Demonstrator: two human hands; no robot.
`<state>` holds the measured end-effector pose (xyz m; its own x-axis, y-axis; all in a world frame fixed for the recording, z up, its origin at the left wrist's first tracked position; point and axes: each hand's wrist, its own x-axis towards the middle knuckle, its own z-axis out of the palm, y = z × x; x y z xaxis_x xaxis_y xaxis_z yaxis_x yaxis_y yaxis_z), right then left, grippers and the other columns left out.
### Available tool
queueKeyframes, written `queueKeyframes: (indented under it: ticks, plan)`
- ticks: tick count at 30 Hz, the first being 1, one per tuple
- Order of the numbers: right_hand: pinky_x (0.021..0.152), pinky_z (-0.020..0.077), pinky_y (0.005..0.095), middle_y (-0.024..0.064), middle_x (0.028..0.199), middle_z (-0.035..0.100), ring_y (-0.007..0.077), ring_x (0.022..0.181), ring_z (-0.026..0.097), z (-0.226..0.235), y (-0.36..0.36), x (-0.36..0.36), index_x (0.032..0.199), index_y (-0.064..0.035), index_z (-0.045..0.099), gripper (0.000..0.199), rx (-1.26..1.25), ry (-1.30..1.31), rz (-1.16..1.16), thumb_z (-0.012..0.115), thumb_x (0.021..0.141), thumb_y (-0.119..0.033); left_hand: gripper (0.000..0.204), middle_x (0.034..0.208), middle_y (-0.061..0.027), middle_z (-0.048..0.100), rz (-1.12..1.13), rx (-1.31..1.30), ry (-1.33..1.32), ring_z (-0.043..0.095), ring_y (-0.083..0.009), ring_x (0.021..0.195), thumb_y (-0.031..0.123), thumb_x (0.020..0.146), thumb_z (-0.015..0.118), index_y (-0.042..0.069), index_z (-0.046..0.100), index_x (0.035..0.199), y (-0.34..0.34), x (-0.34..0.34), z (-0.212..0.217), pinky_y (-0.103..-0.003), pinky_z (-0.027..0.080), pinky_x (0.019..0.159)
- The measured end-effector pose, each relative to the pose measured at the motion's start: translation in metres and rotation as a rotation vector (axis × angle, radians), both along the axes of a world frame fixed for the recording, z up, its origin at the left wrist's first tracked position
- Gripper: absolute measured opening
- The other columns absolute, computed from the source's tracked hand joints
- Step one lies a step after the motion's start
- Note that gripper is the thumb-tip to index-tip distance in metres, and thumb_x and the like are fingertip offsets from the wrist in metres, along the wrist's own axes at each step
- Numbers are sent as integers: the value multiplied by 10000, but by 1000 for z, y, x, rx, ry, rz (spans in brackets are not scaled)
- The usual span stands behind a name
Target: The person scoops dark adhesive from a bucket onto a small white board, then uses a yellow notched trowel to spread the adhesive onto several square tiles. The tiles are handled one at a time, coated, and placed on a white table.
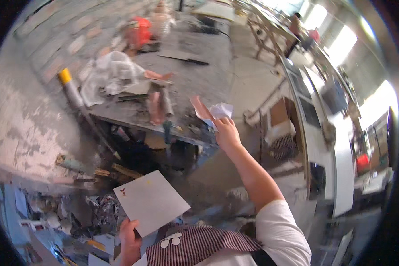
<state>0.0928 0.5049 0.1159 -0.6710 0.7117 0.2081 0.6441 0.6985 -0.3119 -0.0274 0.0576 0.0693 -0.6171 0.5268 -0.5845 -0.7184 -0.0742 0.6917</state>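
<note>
My left hand (129, 237) grips a flat white square board (154, 201) by its lower corner, low in front of me. The board bears a small reddish-brown mark near its left corner and a faint yellow spot near the top. My right arm reaches forward to the workbench's near right corner, where my right hand (227, 133) closes on a crumpled white paper (222, 110). Against the paper lies a pinkish strip (201, 107); blur hides whether my fingers hold it too.
On the grey workbench (195, 48) lie a long-bladed tool (184, 57), a white cloth (113, 73), pinkish scraps (156, 108) and a red object (139, 32). A yellow-capped pole (75, 91) leans at left. A long table (303, 106) runs along the right; another person (295, 29) stands far back.
</note>
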Motion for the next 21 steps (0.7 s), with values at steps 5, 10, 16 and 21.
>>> queueKeyframes:
  ticks: [5, 10, 16, 21]
  plan:
    - [838, 497, 428, 174, 1092, 637, 389, 1005, 602, -45, -25, 145, 1138, -80, 628, 386, -121, 229, -228, 631, 754, -41, 548, 1144, -174, 587, -181, 8, 88, 602, -291, 1034, 133, 752, 527, -65, 496, 1262, 15, 14, 20, -407, 491, 901]
    - [803, 481, 484, 232, 982, 650, 420, 972, 598, -168, -187, 324, 1008, -66, 656, 250, -600, 53, -582, 688, 780, -163, 576, 1173, -216, 525, -488, -172, 651, 568, -343, 1049, 124, 729, 652, 10, 451, 1256, -36, 22, 18, -460, 455, 917]
    - [830, 483, 503, 228, 999, 662, 424, 962, 617, -279, -428, 440, 986, -16, 638, 321, -994, -2, -1137, 697, 788, -263, 564, 1127, -185, 545, -748, -298, 445, 559, -317, 1041, 145, 712, 709, 34, 470, 1210, 0, 51, 82, -445, 452, 893]
    - [857, 482, 506, 261, 995, 655, 433, 969, 618, -284, -471, 493, 992, -2, 639, 341, -987, -3, -1354, 655, 822, -296, 562, 1170, -139, 574, -668, -317, 210, 567, -279, 1090, 237, 771, 559, -24, 489, 1264, 34, 105, 115, -420, 454, 934]
